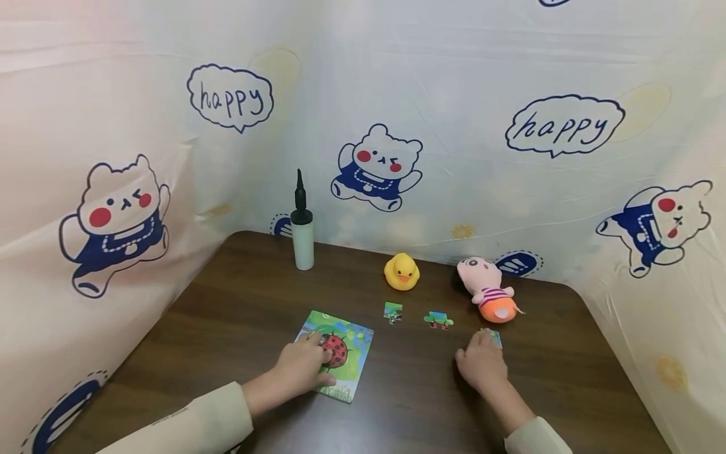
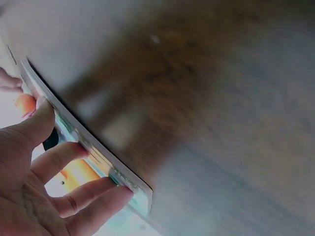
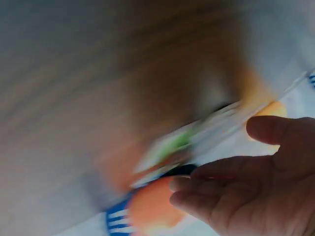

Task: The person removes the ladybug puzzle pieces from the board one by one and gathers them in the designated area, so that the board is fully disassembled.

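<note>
My left hand (image 1: 297, 366) rests its fingertips on a square ladybug jigsaw puzzle (image 1: 354, 356) lying on the table. Its spread fingers (image 2: 96, 196) touch the picture side in the left wrist view. To the right, my right hand (image 1: 482, 364) is at a puzzle piece (image 1: 496, 338), partly hidden behind its fingertips; whether they touch cannot be told. In the right wrist view its fingers (image 3: 231, 169) are fairly straight, with nothing between them and the thumb. Two more loose pieces lie between the hands: a green one (image 1: 392, 309) and a blue-green one (image 1: 438, 318).
A yellow rubber duck (image 1: 402, 272) stands behind the loose pieces. Beside it lies a plush doll (image 1: 492, 291) in orange shorts, just beyond my right hand. At the back left an upright hand pump (image 1: 303, 246) stands near the printed curtain (image 1: 442, 82) that surrounds the dark wooden table (image 1: 227, 315).
</note>
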A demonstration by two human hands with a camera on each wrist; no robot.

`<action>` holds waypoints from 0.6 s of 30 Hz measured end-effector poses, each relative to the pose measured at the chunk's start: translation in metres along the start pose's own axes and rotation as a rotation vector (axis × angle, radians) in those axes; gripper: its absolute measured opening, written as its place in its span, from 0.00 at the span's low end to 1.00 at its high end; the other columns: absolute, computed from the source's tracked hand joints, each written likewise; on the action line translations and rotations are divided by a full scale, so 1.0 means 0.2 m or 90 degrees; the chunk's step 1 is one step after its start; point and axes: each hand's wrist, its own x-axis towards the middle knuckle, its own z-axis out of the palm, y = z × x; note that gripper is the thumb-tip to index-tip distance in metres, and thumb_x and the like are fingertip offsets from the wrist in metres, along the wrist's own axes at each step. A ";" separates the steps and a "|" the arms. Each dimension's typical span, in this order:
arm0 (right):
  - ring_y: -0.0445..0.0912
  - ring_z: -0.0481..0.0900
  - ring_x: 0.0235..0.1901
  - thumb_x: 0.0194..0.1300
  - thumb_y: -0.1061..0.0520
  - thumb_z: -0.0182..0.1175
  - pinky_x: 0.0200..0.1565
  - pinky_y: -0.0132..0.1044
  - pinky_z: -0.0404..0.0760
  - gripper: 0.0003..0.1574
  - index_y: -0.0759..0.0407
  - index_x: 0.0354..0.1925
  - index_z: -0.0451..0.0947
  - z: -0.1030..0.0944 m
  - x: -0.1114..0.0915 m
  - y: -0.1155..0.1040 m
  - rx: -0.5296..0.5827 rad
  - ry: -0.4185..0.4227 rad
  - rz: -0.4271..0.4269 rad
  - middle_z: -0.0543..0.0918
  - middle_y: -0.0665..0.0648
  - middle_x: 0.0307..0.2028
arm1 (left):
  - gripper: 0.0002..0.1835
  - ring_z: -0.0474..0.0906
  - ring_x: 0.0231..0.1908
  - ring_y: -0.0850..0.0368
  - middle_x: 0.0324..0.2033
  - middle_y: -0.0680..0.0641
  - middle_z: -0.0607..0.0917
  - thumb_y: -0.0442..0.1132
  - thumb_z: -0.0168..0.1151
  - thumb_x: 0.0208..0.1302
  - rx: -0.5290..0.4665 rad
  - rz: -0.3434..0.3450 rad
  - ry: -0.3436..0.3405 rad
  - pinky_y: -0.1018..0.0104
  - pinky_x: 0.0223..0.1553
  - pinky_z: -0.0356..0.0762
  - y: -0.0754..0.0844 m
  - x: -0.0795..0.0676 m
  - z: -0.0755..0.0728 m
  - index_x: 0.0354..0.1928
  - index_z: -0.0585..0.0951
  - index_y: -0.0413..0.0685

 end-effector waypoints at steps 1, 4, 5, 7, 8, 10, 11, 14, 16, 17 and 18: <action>0.71 0.67 0.54 0.64 0.53 0.51 0.54 0.61 0.67 0.34 0.81 0.57 0.64 0.00 -0.01 -0.05 -0.004 0.007 -0.019 0.66 0.78 0.57 | 0.27 0.74 0.50 0.34 0.51 0.37 0.78 0.63 0.69 0.45 0.002 -0.001 -0.002 0.45 0.34 0.78 0.00 0.00 0.00 0.43 0.87 0.53; 0.66 0.75 0.49 0.62 0.53 0.56 0.48 0.58 0.74 0.26 0.70 0.52 0.75 -0.02 -0.03 -0.23 -0.012 0.008 -0.099 0.76 0.71 0.52 | 0.27 0.73 0.52 0.32 0.51 0.37 0.78 0.62 0.69 0.46 0.000 0.004 -0.009 0.43 0.35 0.78 0.00 0.01 -0.01 0.44 0.86 0.52; 0.63 0.77 0.47 0.61 0.53 0.57 0.46 0.56 0.76 0.23 0.67 0.50 0.78 -0.02 -0.04 -0.29 -0.010 0.007 -0.129 0.78 0.67 0.49 | 0.27 0.74 0.52 0.33 0.50 0.38 0.79 0.62 0.69 0.46 0.001 0.007 -0.010 0.44 0.35 0.78 0.00 0.02 -0.02 0.45 0.86 0.52; 0.56 0.81 0.41 0.59 0.53 0.60 0.38 0.52 0.78 0.18 0.60 0.45 0.82 -0.02 -0.06 -0.41 -0.001 0.007 -0.183 0.82 0.61 0.42 | 0.29 0.75 0.51 0.37 0.48 0.41 0.79 0.61 0.71 0.45 -0.010 0.013 -0.013 0.46 0.34 0.78 -0.02 0.05 -0.02 0.47 0.85 0.52; 0.54 0.81 0.39 0.58 0.53 0.61 0.35 0.50 0.79 0.17 0.58 0.44 0.84 -0.02 -0.07 -0.46 0.005 0.011 -0.209 0.82 0.59 0.40 | 0.30 0.75 0.50 0.40 0.47 0.42 0.79 0.60 0.71 0.44 -0.013 0.014 -0.015 0.47 0.33 0.78 -0.03 0.06 -0.02 0.48 0.84 0.52; 0.51 0.80 0.35 0.57 0.53 0.63 0.30 0.46 0.78 0.14 0.56 0.42 0.85 0.00 -0.07 -0.56 0.020 0.022 -0.252 0.82 0.56 0.35 | 0.33 0.74 0.48 0.45 0.47 0.44 0.78 0.61 0.72 0.43 -0.019 0.012 -0.022 0.50 0.33 0.78 -0.06 0.08 -0.03 0.51 0.82 0.52; 0.50 0.80 0.35 0.58 0.52 0.63 0.30 0.45 0.78 0.14 0.56 0.42 0.85 0.02 -0.06 -0.61 0.024 0.027 -0.271 0.82 0.56 0.35 | 0.35 0.73 0.47 0.47 0.48 0.45 0.78 0.61 0.72 0.43 -0.025 0.009 -0.029 0.51 0.32 0.78 -0.07 0.08 -0.03 0.53 0.81 0.51; 0.50 0.79 0.34 0.58 0.49 0.64 0.30 0.44 0.78 0.16 0.56 0.42 0.85 0.07 -0.03 -0.75 0.028 0.028 -0.306 0.81 0.56 0.35 | 0.38 0.71 0.49 0.47 0.54 0.43 0.76 0.61 0.71 0.44 -0.039 -0.002 -0.053 0.51 0.35 0.78 -0.12 0.07 -0.04 0.57 0.78 0.48; 0.50 0.78 0.34 0.58 0.47 0.64 0.31 0.43 0.78 0.18 0.56 0.42 0.85 0.11 -0.01 -0.83 0.017 0.012 -0.312 0.80 0.55 0.36 | 0.39 0.71 0.50 0.46 0.57 0.41 0.75 0.61 0.71 0.46 -0.051 0.000 -0.066 0.51 0.37 0.77 -0.14 0.05 -0.04 0.58 0.77 0.46; 0.50 0.78 0.35 0.57 0.45 0.65 0.31 0.43 0.78 0.20 0.55 0.44 0.84 0.12 0.00 -0.86 0.011 -0.002 -0.310 0.80 0.55 0.37 | 0.39 0.71 0.50 0.45 0.57 0.40 0.74 0.61 0.70 0.47 -0.056 0.005 -0.069 0.51 0.38 0.77 -0.15 0.03 -0.04 0.58 0.77 0.45; 0.49 0.76 0.33 0.57 0.43 0.65 0.29 0.42 0.77 0.22 0.55 0.44 0.84 0.14 0.01 -0.89 0.005 -0.015 -0.308 0.78 0.55 0.36 | 0.39 0.71 0.50 0.45 0.57 0.40 0.74 0.61 0.70 0.48 -0.053 0.012 -0.072 0.51 0.39 0.77 -0.15 0.02 -0.04 0.58 0.77 0.44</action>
